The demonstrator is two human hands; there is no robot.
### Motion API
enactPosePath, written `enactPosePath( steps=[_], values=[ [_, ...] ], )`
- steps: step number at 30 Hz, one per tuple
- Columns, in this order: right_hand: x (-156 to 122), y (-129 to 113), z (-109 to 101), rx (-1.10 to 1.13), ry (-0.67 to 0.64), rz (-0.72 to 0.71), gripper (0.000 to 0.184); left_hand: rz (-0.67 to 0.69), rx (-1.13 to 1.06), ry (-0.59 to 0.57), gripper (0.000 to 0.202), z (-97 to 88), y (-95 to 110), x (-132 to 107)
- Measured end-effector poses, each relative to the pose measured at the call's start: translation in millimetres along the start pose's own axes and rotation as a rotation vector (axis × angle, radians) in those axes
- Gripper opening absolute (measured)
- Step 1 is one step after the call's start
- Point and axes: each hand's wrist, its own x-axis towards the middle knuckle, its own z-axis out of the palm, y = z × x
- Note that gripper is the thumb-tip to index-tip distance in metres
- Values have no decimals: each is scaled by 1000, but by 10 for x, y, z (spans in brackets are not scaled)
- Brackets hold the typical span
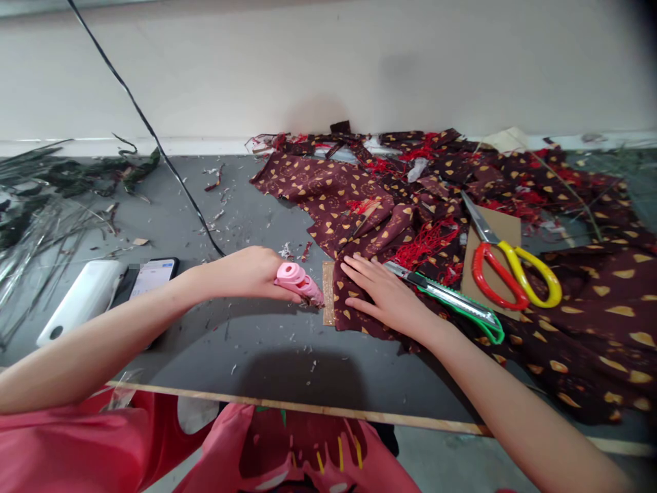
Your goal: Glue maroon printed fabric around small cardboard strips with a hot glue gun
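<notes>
The left hand (251,272) is closed around a pink glue gun (298,281), its nozzle at a cardboard strip (328,296) on the grey bench (267,349). The right hand (384,296) lies open and flat, pressing the maroon patterned fabric (318,185) onto that strip. A green utility knife (452,302) and scissors (513,270) lie just to the right.

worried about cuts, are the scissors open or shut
Shut: the scissors lie flat on the cardboard, blades closed together into one point.
</notes>
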Motion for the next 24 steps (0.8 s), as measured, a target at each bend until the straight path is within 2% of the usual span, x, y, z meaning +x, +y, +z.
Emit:
enactPosePath(
  steps=[3,7,11,18,24],
  values=[
    [-2,-2,-5,-4,-1,0,61,-35,62,-104,44,-32,56,12],
    [3,1,-4,-11,-3,3,61,-78,53,-154,41,-65,117,29],
    [7,6,-5,-10,0,4,60,-83,39,-162,40,-72,125,19],
    [6,2,1,-19,-5,0,60,2,-55,-136,35,-68,90,-8],
    [6,7,11,-21,-5,3,60,7,-71,-179,33,-61,112,6]
  ],
)
